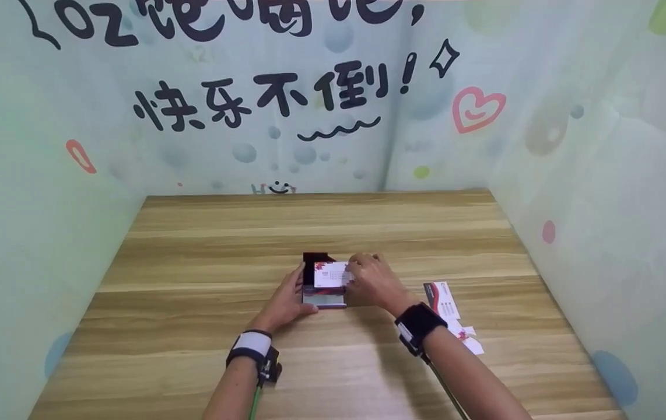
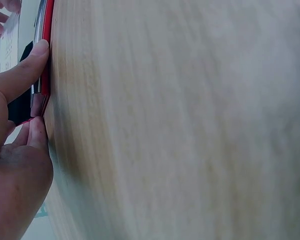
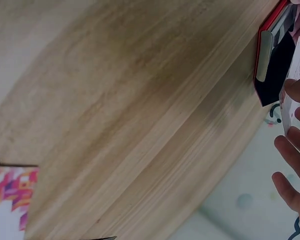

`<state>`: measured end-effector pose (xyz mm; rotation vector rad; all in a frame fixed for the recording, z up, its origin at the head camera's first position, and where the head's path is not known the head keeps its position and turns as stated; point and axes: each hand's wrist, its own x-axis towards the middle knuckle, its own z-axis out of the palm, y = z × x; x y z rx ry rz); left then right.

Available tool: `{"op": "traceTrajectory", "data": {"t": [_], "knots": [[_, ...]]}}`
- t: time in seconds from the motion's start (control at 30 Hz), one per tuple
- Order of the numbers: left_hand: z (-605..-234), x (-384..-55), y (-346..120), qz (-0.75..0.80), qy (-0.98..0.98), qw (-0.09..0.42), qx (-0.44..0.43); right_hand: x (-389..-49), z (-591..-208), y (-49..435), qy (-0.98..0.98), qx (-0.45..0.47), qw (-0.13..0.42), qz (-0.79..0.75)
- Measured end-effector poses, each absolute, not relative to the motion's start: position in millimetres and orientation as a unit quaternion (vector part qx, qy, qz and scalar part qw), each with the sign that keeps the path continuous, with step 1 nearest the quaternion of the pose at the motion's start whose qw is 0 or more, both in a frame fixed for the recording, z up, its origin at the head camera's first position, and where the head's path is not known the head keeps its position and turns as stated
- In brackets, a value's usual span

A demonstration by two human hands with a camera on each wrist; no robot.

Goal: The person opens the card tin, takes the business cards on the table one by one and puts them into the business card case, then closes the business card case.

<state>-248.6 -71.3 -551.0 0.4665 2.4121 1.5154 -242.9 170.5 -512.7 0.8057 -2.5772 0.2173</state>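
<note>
A business card case [image 1: 324, 300] with a black lid, a silvery front and red edges lies opened on the wooden table. My left hand [image 1: 282, 300] grips its left side, the thumb [image 2: 32, 62] laid along the front edge and the other fingers at the side. Over the case, my right hand [image 1: 375, 280] pinches a white business card [image 1: 328, 275] with red print by its right end. In the right wrist view this card [image 3: 294, 70] is tilted above the black lid [image 3: 277, 70], held between thumb and fingers.
To the right of the right forearm lie several loose cards: one with a black and red curve [image 1: 444, 302] and, nearer, overlapping white ones [image 1: 473, 344]. A card with a pink and orange pattern [image 3: 15, 192] shows in the right wrist view. Printed fabric walls [image 1: 333, 163] enclose the table.
</note>
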Motion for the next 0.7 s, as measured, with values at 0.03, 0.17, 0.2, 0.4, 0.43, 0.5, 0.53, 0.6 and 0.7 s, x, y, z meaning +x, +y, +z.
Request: {"op": "traceTrajectory", "data": {"t": [0.03,0.17,0.2,0.4,0.43,0.5,0.53,0.6,0.7], "knots": [[-551,-249,-71,0.519,0.83,0.128,0.16,-244,-513,168,-0.932,0.288,0.207,0.081],[-553,-249,-72,0.517,0.83,0.127,0.166,-246,-515,160,-0.939,0.28,0.181,0.082],[-553,-249,-72,0.517,0.83,0.127,0.165,-246,-515,158,-0.941,0.279,0.175,0.079],[-552,-250,-72,0.522,0.828,0.128,0.16,-248,-518,149,-0.946,0.278,0.157,0.065],[-552,-250,-71,0.522,0.828,0.128,0.16,-248,-518,149,-0.946,0.277,0.155,0.065],[-551,-250,-71,0.524,0.827,0.128,0.158,-249,-518,148,-0.948,0.275,0.148,0.069],[-551,-251,-71,0.525,0.827,0.127,0.157,-249,-518,148,-0.948,0.273,0.144,0.07],[-551,-251,-71,0.525,0.827,0.128,0.157,-249,-518,147,-0.95,0.271,0.136,0.074],[-551,-251,-72,0.526,0.826,0.13,0.156,-250,-519,147,-0.951,0.272,0.127,0.079]]}}
